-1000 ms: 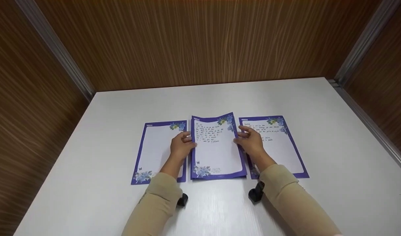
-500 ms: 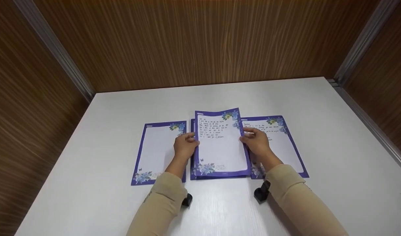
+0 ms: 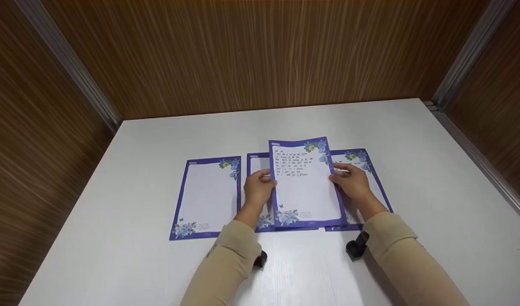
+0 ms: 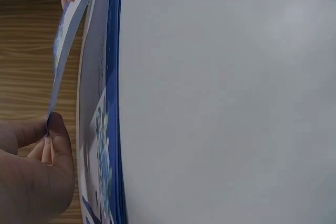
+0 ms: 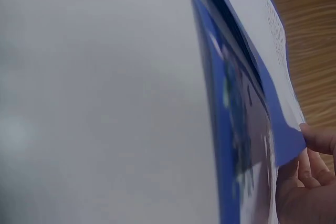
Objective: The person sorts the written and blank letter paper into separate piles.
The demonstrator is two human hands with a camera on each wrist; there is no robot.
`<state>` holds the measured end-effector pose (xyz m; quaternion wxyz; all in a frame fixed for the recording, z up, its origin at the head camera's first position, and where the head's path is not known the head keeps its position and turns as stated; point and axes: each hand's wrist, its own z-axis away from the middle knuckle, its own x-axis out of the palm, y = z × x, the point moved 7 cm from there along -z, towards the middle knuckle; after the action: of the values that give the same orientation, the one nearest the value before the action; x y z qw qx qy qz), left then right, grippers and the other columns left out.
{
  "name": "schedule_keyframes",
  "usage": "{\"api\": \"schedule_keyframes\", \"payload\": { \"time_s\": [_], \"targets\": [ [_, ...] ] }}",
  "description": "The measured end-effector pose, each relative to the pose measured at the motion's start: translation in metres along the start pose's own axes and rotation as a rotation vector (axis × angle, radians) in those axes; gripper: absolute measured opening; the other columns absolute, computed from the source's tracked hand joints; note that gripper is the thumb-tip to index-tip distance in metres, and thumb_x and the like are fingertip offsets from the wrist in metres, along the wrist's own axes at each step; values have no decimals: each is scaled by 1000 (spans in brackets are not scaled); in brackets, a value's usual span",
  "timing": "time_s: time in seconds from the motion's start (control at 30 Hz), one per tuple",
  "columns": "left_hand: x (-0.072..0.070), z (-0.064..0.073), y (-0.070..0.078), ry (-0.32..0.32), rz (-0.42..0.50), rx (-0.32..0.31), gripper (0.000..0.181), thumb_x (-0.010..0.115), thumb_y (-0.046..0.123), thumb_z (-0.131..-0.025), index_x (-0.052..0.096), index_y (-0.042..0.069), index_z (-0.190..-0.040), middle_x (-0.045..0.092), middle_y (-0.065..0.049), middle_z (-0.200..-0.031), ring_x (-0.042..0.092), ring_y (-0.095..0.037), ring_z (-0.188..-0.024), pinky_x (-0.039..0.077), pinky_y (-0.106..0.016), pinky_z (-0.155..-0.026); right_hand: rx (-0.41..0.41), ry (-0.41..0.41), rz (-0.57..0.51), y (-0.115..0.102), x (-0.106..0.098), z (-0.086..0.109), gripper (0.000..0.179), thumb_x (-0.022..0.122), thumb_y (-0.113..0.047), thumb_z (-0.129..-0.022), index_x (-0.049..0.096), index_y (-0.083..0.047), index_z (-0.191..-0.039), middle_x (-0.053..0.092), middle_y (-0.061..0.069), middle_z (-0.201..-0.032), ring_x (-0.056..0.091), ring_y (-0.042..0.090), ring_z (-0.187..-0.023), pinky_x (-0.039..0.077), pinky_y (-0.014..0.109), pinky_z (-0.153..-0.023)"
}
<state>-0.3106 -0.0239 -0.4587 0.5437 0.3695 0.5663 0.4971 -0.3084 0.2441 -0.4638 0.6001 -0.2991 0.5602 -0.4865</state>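
Note:
Between both hands a sheet of writing paper point(image 3: 304, 191) is held up, purple-bordered, with blue flowers in two corners and handwriting on its upper half. My left hand point(image 3: 258, 187) pinches its left edge between thumb and fingers; the left wrist view shows the sheet raised off the table there. My right hand point(image 3: 352, 182) pinches the right edge, thumb on top. Beneath the held sheet, partly hidden, lies a middle stack of matching paper point(image 3: 260, 161). The right-hand paper point(image 3: 376, 187) is also partly covered by the held sheet and my right hand.
A third matching paper point(image 3: 208, 195), its middle without writing, lies flat at the left. All rest on a white table point(image 3: 157, 136), with wood-grain panels point(image 3: 260, 55) rising behind and at both sides. Black devices point(image 3: 356, 247) sit at the wrists.
Both hands have lifted the written sheet off the middle stack and carried it to the right, so it now overlaps the right-hand paper. The left paper stays where it was.

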Motion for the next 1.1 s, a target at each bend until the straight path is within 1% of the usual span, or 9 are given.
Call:
{"api": "schedule_keyframes", "payload": {
  "time_s": [0.2,0.4,0.5,0.63,0.8,0.87,0.97,1.1],
  "targets": [
    [18,4,4,-5,16,-1,34,70,-1,-82,66,1,-115,68,-8,-96,64,-21,-91,53,-27,-76,-6,-3,10,6,-17,0,49,62,-13,-92,49,-5,-138,55,21,-128,57,23,-103,48,25,-83],
    [34,8,8,-3,23,13,34,71,-2,-80,67,0,-114,69,-7,-93,65,-19,-88,53,-24,-74,-13,-14,42,9,-33,1,50,62,-16,-93,46,-4,-140,54,22,-129,57,26,-107,48,28,-87],
    [41,10,10,2,29,16,34,71,-3,-80,67,0,-113,69,-6,-90,65,-17,-86,53,-23,-73,-14,-18,54,12,-40,0,51,61,-16,-93,45,-4,-140,53,22,-129,57,26,-107,48,24,-84],
    [50,12,12,-16,34,17,34,71,-2,-81,67,1,-114,68,-5,-90,64,-16,-85,53,-23,-73,0,-23,43,17,-48,-2,53,61,-15,-93,43,-3,-142,52,24,-132,56,30,-111,48,26,-88],
    [60,16,15,-28,20,10,34,72,2,-81,68,4,-115,67,-1,-90,64,-14,-84,52,-23,-73,23,-23,45,23,-59,-4,56,62,-18,-94,40,-4,-144,47,24,-137,51,36,-118,43,39,-99],
    [64,17,16,-28,4,9,34,72,3,-81,68,6,-115,68,0,-89,64,-13,-84,52,-23,-72,26,-23,49,24,-63,-3,58,62,-21,-93,39,-5,-145,45,24,-139,50,37,-120,42,43,-100],
    [70,19,17,-30,-18,6,34,73,6,-81,68,8,-115,68,2,-89,64,-11,-83,51,-23,-72,30,-29,49,26,-69,-3,60,62,-22,-93,38,-5,-145,44,24,-139,51,37,-118,46,41,-95],
    [78,21,19,-41,-43,3,34,73,8,-82,69,10,-115,69,4,-90,64,-10,-83,51,-24,-74,43,-35,62,29,-77,-2,59,61,-22,-94,37,-5,-146,45,24,-138,54,33,-112,51,31,-83]
  ]
}}
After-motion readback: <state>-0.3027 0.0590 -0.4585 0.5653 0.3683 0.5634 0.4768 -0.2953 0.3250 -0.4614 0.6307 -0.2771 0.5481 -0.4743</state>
